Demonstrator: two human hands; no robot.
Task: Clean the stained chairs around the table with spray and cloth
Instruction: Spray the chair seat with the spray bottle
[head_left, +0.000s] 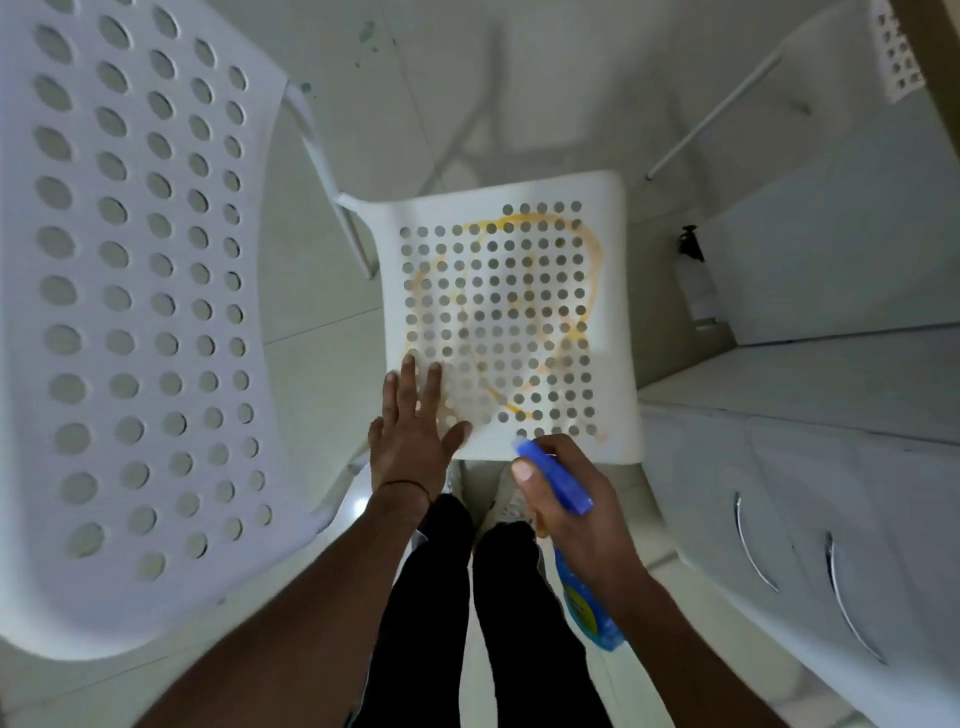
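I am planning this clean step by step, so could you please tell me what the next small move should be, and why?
Probably squeeze the spray bottle in the right hand: its nozzle points at the chair seat, whose orange stain looks unwiped, while the left hand lies flat on the near corner, steadying it. No cloth shows.

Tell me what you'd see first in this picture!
Orange stain swirls loop across the white holey chair seat in the middle. Just below, the right hand grips a blue spray bottle aimed at the seat, while the left hand lies flat on its near corner. A big chair back fills the left side.
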